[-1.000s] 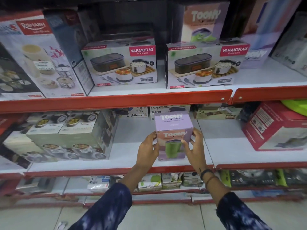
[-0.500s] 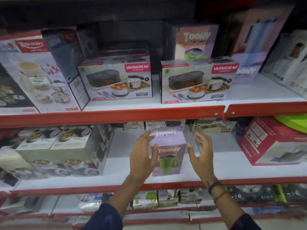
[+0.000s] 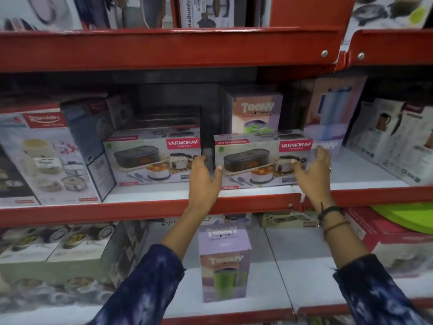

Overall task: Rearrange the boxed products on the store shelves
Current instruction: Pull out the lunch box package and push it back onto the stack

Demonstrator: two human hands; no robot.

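Two white Varmora lunch-box boxes stand side by side on the middle shelf. My left hand (image 3: 205,181) is at the left end of the right Varmora box (image 3: 253,160), fingers spread, thumb on its front corner. My right hand (image 3: 314,174) is at that box's right end, fingers apart, partly covering its front. The left Varmora box (image 3: 150,158) stands just left of my left hand. A lilac Toony tumbler box (image 3: 223,261) stands upright and alone on the lower shelf between my forearms. Another Toony box (image 3: 256,113) stands behind the right Varmora box.
A large Rishabh box (image 3: 44,151) and a dark box lean at the left of the middle shelf. White jug boxes (image 3: 396,137) stand at the right. Red shelf edges (image 3: 140,209) run across. A red box (image 3: 384,238) and green plastic sit lower right; casserole boxes (image 3: 54,249) lower left.
Both hands let go of the lilac Toony box on the lower shelf and rose to the right Varmora box on the shelf above. The camera tilted upward.
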